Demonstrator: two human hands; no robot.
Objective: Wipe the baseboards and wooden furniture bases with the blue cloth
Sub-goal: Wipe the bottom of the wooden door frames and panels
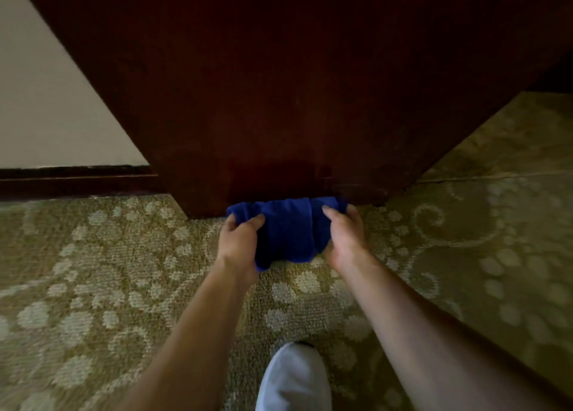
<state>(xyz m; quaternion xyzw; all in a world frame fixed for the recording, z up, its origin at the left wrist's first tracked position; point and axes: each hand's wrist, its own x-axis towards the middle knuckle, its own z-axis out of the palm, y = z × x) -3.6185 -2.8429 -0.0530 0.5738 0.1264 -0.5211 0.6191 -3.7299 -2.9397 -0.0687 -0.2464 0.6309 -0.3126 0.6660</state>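
At the left, the dark baseboard (71, 181) ran along the carpet's (93, 286) far edge, seemingly unwiped. The left hand (240, 240) and right hand (344, 240), apart, each gripped the bunched blue cloth (288, 227), pressing it against the wooden furniture base (279, 116) at carpet level. Wiping looked underway, most surfaces likely remaining.

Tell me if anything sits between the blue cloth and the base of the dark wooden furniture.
Nothing visible does. The blue cloth, gripped by the left hand and right hand, already reaches the bottom edge of the dark wooden furniture panel where it meets the patterned carpet.
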